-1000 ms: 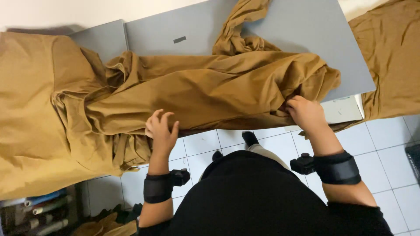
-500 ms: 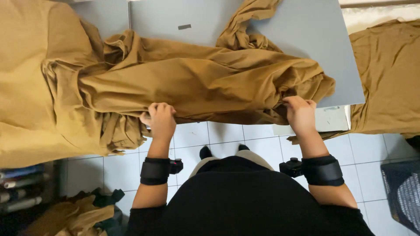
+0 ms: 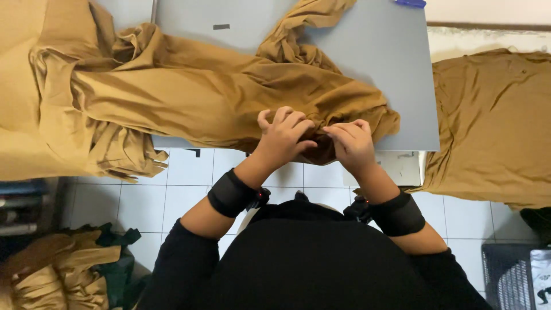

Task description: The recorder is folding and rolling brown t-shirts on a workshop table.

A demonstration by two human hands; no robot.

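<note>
We see a mustard-brown cloth (image 3: 218, 97) sprawled in folds across the grey table (image 3: 367, 51), its near edge bunched at the table's front edge. Our left hand (image 3: 284, 138) curls over that bunch, fingers bent and pinching the fabric. Our right hand (image 3: 351, 143) sits just beside it, fingertips closed on the same fold, thumbs nearly meeting. Both wrists, in black bands, angle up from below the table. Another brown cloth (image 3: 493, 126) lies right of the table; a heap of fabric (image 3: 63, 270) lies below it on the tiled floor (image 3: 172, 195).
</note>
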